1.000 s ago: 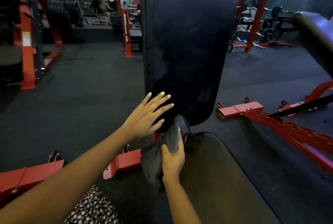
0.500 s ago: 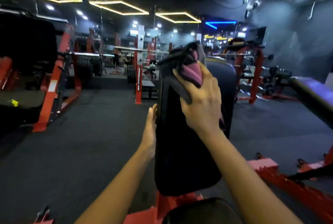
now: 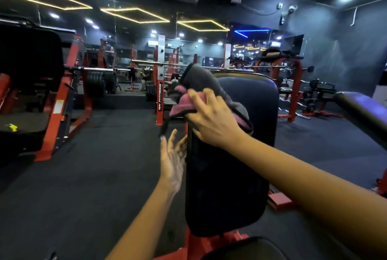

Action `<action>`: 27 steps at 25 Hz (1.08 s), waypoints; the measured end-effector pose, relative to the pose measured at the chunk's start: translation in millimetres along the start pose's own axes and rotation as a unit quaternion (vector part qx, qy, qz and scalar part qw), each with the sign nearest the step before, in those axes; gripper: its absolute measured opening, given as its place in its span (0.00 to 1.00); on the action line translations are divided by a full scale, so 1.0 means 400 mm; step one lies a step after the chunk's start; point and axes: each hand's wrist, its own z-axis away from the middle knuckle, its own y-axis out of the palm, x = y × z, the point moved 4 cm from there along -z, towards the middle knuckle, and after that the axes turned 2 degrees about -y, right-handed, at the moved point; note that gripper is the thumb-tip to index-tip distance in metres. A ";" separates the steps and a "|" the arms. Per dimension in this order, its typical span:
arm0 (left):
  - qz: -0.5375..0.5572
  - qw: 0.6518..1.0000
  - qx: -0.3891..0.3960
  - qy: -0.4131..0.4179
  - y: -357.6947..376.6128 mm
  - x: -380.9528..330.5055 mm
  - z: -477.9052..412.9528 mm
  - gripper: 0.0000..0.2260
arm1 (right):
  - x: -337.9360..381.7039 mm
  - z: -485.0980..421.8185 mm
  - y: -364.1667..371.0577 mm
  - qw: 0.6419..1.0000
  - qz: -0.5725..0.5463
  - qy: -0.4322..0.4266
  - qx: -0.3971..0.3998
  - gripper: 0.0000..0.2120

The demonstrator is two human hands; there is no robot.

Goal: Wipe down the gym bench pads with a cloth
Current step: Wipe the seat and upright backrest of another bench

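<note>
The black upright backrest pad point(image 3: 230, 171) of the bench stands in front of me on a red frame. A dark grey cloth point(image 3: 201, 79) with a pink underside lies bunched over the pad's upper left corner. My right hand point(image 3: 211, 121) lies on the cloth with fingers spread and presses it against the pad. My left hand point(image 3: 172, 161) is flat against the pad's left edge, fingers straight and pointing up, holding nothing. The front of the black seat pad point(image 3: 247, 249) shows at the bottom edge.
Another padded bench point(image 3: 360, 111) slants in from the right. Red racks point(image 3: 62, 96) with weight plates stand at the left, and a red upright post point(image 3: 160, 100) behind the bench. More racks point(image 3: 293, 92) stand at the back right. Dark rubber floor point(image 3: 94, 165) surrounds the bench.
My right hand carried the cloth from the foot of the backrest up to its top left corner and now spreads over it. My left hand moved to the pad's left edge. My view rose.
</note>
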 end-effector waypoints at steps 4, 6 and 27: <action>0.019 1.000 -0.025 0.006 -0.064 0.024 0.015 0.24 | 0.080 0.072 0.027 0.999 -0.019 -0.025 0.014 0.12; 0.000 0.999 -0.049 0.005 -0.119 0.025 0.037 0.26 | 0.096 0.094 0.031 1.000 -0.016 -0.017 0.011 0.11; -0.339 0.936 0.045 -0.085 -0.085 0.181 0.073 0.40 | 0.461 0.598 0.155 0.954 -0.188 -0.093 0.216 0.17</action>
